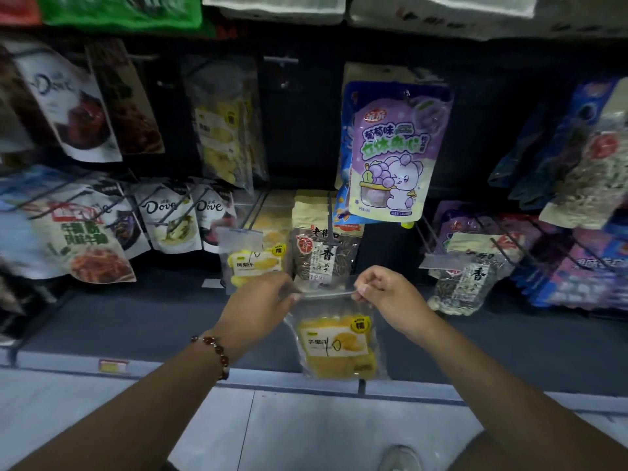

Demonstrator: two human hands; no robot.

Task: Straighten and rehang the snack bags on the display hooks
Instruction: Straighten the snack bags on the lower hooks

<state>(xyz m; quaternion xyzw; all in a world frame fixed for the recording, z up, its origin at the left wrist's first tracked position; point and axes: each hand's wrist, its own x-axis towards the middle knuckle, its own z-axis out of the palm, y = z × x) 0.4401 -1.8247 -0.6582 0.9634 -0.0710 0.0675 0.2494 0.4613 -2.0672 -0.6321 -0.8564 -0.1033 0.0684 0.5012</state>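
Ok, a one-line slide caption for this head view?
Both hands, left hand and right hand, pinch the top edge of a clear dried-mango bag below the display hooks.

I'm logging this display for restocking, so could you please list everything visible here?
Mango bag: one, clear with yellow fruit, held in front of the shelf.
Pineapple bag: one, clear and yellow, lower hook, centre.
Seed bags: at least two, dark, lower row.
Grape candy bag: one, purple, upper hook.
Dove bags: several, white and dark, left.
Bracelet: one, brown beads, left wrist.
Left hand: pinches the bag's top.
Right hand: pinches the bag's top.
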